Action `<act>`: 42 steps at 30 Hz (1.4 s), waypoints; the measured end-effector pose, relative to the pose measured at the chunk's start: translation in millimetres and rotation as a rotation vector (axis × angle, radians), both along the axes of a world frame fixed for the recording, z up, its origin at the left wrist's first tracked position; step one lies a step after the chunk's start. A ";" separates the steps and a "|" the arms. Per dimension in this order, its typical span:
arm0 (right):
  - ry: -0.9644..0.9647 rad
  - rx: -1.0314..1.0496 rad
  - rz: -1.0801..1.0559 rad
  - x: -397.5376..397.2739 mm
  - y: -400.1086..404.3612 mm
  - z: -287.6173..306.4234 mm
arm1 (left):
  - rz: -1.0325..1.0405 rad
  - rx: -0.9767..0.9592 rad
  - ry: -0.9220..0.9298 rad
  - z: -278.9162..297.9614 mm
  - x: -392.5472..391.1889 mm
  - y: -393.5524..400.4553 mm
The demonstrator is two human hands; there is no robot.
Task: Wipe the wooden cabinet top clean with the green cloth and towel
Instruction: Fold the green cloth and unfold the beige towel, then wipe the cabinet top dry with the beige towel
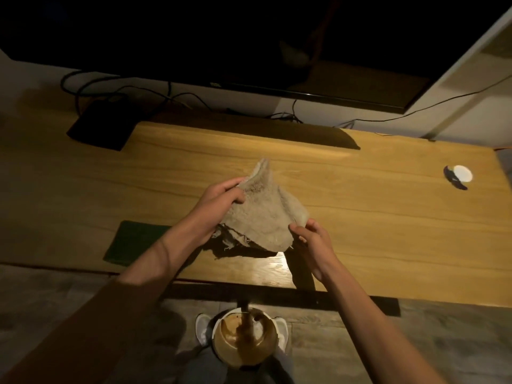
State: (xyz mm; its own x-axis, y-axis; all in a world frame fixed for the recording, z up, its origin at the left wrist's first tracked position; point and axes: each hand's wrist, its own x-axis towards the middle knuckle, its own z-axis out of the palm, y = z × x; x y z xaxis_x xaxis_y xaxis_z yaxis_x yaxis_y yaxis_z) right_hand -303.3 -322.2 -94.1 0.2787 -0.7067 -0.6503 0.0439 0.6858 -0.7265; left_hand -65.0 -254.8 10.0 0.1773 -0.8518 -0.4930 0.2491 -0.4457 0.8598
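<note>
- Both hands hold the towel (266, 214) up over the cabinet top (374, 217): the left hand (221, 198) pinches its far upper edge, the right hand (307, 239) pinches its near right corner.
- Frayed lower folds of the towel hang down to the wood, or nearly so; contact is hard to judge.
- By my reading the step is readying the towel, spreading or folding it before a wipe.
- Next move calls for a flat pad, laid down and pressed along the grain.
- Green cloth (133, 242) lies flat on the wood near the front edge, left of the towel, under the left forearm.
- Wood is pale and glossy, with a bright glare patch near the front edge.
- Dim room: a screen (249, 51) and cables (116, 90) behind, a dark box (102, 128) at far left, a small white disc (462, 173) at right, grey floor below.
</note>
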 end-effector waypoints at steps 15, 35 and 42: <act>0.130 -0.379 0.556 -127.1 -39.5 30.8 | -0.240 -0.046 -0.036 50.8 -150.7 -16.5; 0.514 -0.871 0.644 -170.1 -72.8 -2.0 | 0.217 0.200 -0.084 -75.8 -189.7 40.5; 1.027 -1.056 0.905 -108.3 -85.9 -23.2 | 0.318 0.310 -0.413 -118.7 -161.4 32.3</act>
